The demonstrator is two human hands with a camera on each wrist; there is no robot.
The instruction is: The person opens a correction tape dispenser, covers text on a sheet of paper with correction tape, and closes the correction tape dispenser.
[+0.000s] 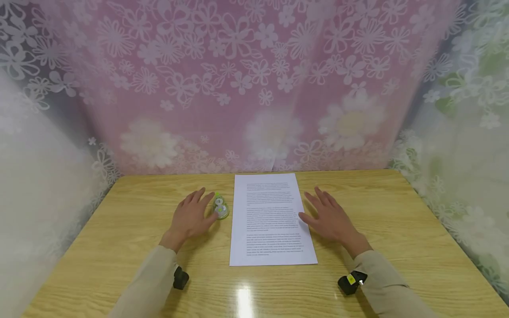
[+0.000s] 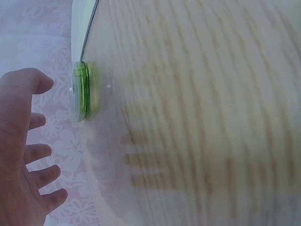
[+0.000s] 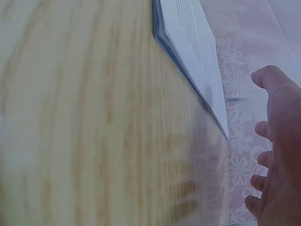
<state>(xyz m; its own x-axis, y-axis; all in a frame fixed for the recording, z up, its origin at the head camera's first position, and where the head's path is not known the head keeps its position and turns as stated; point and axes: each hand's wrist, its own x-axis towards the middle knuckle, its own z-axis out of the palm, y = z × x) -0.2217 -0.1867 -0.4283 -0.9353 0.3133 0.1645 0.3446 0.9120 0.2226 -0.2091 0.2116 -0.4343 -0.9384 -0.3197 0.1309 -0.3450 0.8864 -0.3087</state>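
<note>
A stack of printed paper lies upright before me in the middle of the table; its thick edge shows in the right wrist view. Just left of it is a correction tape dispenser, clear and green with two reels inside. My left hand hovers beside the dispenser, fingers spread, and the left wrist view shows a gap between the thumb and the dispenser. On the other side, my right hand is held above the paper's right edge with its fingers spread. Neither hand holds anything.
The wood-grain table reaches back to a pink flowered curtain. Pale cloth hangs at the left and right sides. A black wrist camera sits on the left cuff, another camera on the right.
</note>
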